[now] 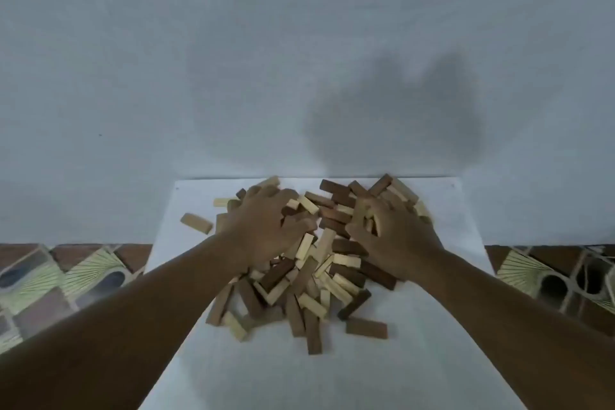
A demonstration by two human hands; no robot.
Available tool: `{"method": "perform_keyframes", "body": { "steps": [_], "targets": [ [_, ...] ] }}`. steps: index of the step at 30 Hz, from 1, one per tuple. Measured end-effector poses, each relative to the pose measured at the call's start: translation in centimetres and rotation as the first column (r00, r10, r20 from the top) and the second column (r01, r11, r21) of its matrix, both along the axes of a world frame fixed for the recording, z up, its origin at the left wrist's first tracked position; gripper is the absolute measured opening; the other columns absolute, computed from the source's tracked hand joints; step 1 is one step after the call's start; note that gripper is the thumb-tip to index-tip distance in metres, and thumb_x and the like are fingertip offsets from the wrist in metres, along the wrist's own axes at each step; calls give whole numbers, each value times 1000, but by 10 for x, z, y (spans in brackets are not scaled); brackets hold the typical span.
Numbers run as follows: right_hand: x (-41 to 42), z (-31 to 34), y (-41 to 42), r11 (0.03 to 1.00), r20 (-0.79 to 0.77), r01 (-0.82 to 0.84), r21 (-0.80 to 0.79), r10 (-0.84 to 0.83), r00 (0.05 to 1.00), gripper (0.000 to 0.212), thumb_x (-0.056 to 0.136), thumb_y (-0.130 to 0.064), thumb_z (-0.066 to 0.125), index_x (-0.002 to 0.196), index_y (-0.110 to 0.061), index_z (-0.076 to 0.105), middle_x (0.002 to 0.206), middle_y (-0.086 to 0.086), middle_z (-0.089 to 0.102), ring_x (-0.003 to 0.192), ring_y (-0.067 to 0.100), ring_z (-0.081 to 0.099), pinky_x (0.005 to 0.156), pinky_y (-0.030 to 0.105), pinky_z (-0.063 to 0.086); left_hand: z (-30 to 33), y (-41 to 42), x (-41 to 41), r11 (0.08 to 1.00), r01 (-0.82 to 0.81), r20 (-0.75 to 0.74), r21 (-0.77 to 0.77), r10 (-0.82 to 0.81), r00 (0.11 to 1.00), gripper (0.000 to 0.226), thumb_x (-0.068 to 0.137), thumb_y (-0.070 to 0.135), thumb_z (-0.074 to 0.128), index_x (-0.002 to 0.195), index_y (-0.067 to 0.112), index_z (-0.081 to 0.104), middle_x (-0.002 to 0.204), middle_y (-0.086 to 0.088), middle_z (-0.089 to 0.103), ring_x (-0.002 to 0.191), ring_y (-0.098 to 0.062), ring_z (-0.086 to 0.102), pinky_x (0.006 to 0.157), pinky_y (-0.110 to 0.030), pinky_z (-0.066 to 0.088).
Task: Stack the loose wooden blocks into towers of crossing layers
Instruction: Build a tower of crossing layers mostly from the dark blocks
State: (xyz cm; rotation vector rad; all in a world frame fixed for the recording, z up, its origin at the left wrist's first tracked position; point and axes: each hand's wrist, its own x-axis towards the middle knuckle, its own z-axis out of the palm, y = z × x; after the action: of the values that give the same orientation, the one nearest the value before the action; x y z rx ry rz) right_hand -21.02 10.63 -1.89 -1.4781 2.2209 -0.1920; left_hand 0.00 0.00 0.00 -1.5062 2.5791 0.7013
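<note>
1. A loose pile of wooden blocks [309,263], pale and dark, lies on the white worktop [432,326] against the wall [299,60]; no tower stands.
2. Left hand [263,226] rests on the pile, fingers curled; its grip is unclear.
3. Right hand [396,236] seems to clutch pale blocks [361,213].

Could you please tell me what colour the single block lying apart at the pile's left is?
The lone block is light tan wood, seen in the head view.

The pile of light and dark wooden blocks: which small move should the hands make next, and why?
Probably lift a few blocks and lay them side by side on the bare white board. The pile of light and dark wooden blocks lies jumbled with no tower begun, and the left hand and right hand both rest on it, fingers curled among blocks.
</note>
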Motion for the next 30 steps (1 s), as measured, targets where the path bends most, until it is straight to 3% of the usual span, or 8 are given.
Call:
{"method": "perform_keyframes", "body": {
  "steps": [5,8,14,18,21,25,28,30],
  "targets": [
    [-7,-76,-48,983,-147,-82,-167,57,987,72,84,-78,24,145,-40,25,161,-1,12,148,31,7,116,58,14,-90,-36,-18,977,-47,-27,-210,42,999,76,77,84,39,142,47,33,157,7,21,147,-21,8,114,-57,16],
    [-7,-108,-65,979,-190,-137,-148,108,976,79,81,-84,12,149,-45,17,163,-6,-1,150,32,-5,116,63,0,-120,-50,-15,968,-106,-14,-228,106,994,80,76,87,32,146,49,23,161,9,9,150,-26,-2,113,-61,8],
    [4,-133,-69,981,-282,-146,-130,105,954,81,80,-85,6,150,-43,11,163,-12,4,149,35,-2,109,73,7,-140,-44,-2,962,-99,-15,-253,99,995,83,78,89,17,146,43,27,159,13,14,147,-25,8,112,-63,16],
    [21,-133,-57,970,-262,-169,-176,119,958,82,80,-82,5,149,-39,16,162,-12,12,149,28,9,109,71,12,-142,-27,7,952,-103,-112,-289,73,991,72,83,79,23,143,40,33,152,18,26,141,-18,19,113,-54,24],
    [35,-128,-47,969,-215,-179,-171,141,966,79,84,-80,7,151,-40,18,162,-12,12,150,26,9,113,67,6,-132,-19,21,974,-114,-275,-197,57,960,65,88,70,36,146,41,33,150,19,34,143,-13,26,115,-48,26],
    [28,-96,-24,932,88,-85,-354,124,988,59,94,-67,32,145,-38,38,159,-12,25,147,14,20,117,48,22,-118,-8,58,928,-293,-526,-230,134,840,59,93,57,51,146,33,40,146,9,45,138,-13,34,112,-36,30],
    [-15,-83,-21,844,77,72,-531,-37,996,45,95,-53,48,134,-31,52,147,-9,44,136,12,36,106,34,33,-124,-7,86,869,-365,-369,-333,236,899,75,84,81,35,142,34,45,149,6,41,141,-21,28,114,-48,27],
    [-49,-94,-25,918,-89,54,-393,-97,991,52,94,-59,41,138,-32,47,153,-5,35,141,21,28,111,43,29,-138,-2,92,901,-348,-173,-261,311,935,76,79,84,31,142,42,37,153,9,30,145,-24,17,112,-58,21]
  ]
}}
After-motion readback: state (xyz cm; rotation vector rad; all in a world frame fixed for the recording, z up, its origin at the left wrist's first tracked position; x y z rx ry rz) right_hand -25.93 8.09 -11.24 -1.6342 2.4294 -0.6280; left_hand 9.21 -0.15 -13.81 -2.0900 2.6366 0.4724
